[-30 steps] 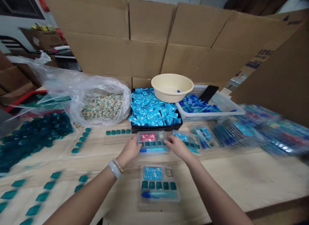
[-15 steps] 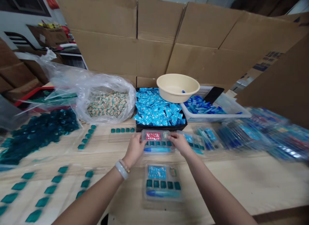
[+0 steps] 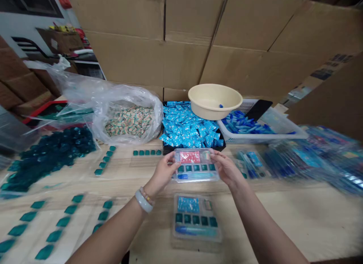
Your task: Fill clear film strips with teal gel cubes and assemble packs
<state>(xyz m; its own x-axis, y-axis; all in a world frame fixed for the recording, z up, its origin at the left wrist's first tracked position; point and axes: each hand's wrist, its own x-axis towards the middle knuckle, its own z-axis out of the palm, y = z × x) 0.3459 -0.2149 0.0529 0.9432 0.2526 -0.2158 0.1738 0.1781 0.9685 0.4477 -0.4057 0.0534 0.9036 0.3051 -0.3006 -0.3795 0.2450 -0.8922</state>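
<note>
Both hands hold a clear plastic tray (image 3: pixel 195 166) a little above the wooden table (image 3: pixel 297 215). It carries a red packet, a row of teal squares and a blue pen. My left hand (image 3: pixel 163 172) grips its left end with fingers curled round the edge. My right hand (image 3: pixel 227 168) grips its right end the same way. A second filled tray (image 3: pixel 195 220), with a blue packet, teal squares and a blue pen, lies on the table below them, nearer to me.
Behind stand a black bin of blue packets (image 3: pixel 188 128), a cream bowl (image 3: pixel 214 100), a white basket of blue pens (image 3: pixel 261 126) and a plastic bag of small packets (image 3: pixel 127 118). Teal squares (image 3: pixel 48 154) lie piled and in rows at left. Filled trays (image 3: pixel 297 158) overlap at right. Cardboard walls surround.
The tray with the red packet has come up off the table between both hands and moved slightly toward me. The camera has shifted a little.
</note>
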